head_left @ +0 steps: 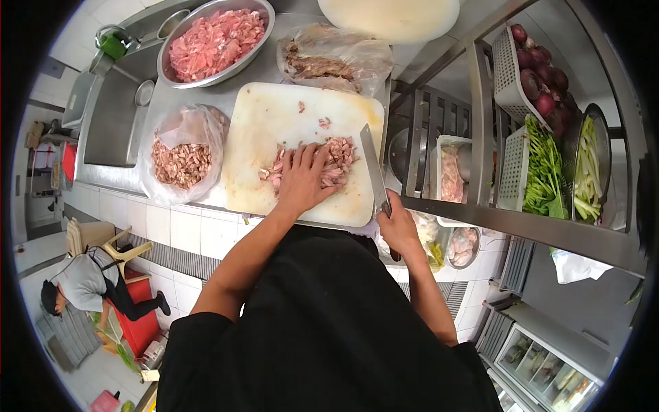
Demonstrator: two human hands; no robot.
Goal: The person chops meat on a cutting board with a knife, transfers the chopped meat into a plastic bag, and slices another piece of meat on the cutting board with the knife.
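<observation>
My left hand lies with its fingers spread on a heap of chopped meat on the white cutting board. A knife is in my right hand, gripped by its dark handle at the board's right edge. Its broad blade points away from me, beside the heap. A few small meat scraps lie farther up the board. To the left of the board sits a clear plastic bag holding small chopped meat pieces.
Behind the board are a steel bowl of sliced pink meat and a bag of dark meat. A sink is at left. A metal rack with vegetables stands close at right. Another person bends down at far left.
</observation>
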